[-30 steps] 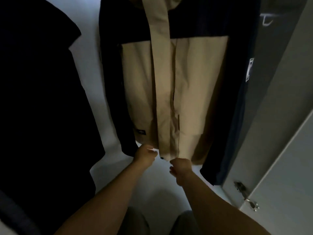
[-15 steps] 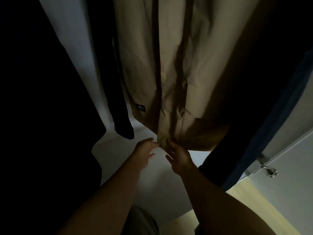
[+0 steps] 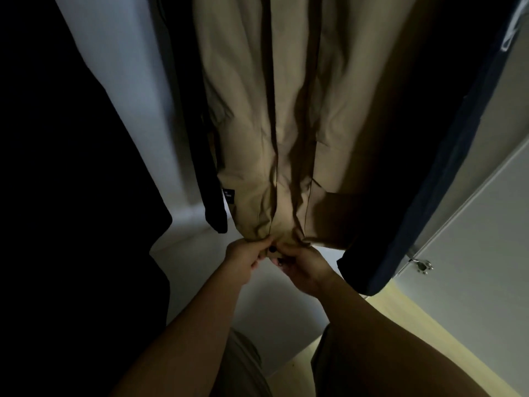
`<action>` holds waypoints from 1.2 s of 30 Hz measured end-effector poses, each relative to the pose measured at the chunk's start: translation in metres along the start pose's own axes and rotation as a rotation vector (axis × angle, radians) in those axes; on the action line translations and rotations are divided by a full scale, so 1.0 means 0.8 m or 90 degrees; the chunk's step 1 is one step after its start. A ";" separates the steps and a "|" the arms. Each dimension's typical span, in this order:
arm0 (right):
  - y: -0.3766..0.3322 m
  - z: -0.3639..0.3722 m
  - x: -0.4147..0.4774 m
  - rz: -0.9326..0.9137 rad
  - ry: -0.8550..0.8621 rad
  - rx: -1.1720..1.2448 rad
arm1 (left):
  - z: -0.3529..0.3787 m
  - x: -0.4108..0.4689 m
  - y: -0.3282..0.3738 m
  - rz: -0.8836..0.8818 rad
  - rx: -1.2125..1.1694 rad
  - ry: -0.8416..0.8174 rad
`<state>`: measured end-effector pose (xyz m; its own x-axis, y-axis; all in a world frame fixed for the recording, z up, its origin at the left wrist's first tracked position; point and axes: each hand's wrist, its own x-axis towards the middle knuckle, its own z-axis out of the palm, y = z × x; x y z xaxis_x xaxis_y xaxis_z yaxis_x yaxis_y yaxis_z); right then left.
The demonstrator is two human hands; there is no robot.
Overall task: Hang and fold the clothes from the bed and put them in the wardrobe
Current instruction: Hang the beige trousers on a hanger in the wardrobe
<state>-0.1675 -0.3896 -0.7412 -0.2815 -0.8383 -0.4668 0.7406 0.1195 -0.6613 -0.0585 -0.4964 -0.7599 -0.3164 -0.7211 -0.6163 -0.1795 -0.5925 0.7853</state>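
A beige jacket [image 3: 286, 116] with dark navy sleeves hangs inside the dim wardrobe, its front seam running down the middle. My left hand [image 3: 247, 257] pinches the left side of the bottom hem. My right hand [image 3: 305, 267] grips the right side of the hem, right beside the left. A small dark snap [image 3: 272, 249] shows between my fingers. One navy sleeve [image 3: 213, 179] hangs left of the hem, the other [image 3: 406, 213] hangs right. The hanger is out of view.
A black garment [image 3: 71, 181] fills the wardrobe's left side. The white wardrobe floor [image 3: 194, 247] lies under the hem. A grey wardrobe door [image 3: 472, 267] with a metal hinge [image 3: 423, 265] stands open at the right. Light wooden flooring [image 3: 415, 319] shows below it.
One second ago both hands held the hem; half a second ago their fingers were open under it. Now both pinch the hem together at the snap. The camera has come closer and looks more steeply.
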 end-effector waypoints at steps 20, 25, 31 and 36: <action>0.008 0.020 -0.001 0.036 0.028 -0.009 | -0.012 -0.007 0.025 0.067 0.163 -0.014; 0.008 0.032 0.005 0.016 0.051 -0.091 | -0.016 -0.007 0.034 0.076 0.195 0.004; 0.002 0.038 0.003 0.019 0.091 -0.096 | -0.018 -0.017 0.039 0.030 0.164 -0.019; -0.018 0.039 -0.013 0.112 0.102 -0.377 | -0.009 -0.020 0.052 0.024 0.370 0.005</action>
<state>-0.1564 -0.3992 -0.7082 -0.3075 -0.6950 -0.6499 0.3345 0.5605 -0.7576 -0.0542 -0.5119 -0.7178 -0.3269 -0.7418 -0.5856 -0.6507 -0.2727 0.7087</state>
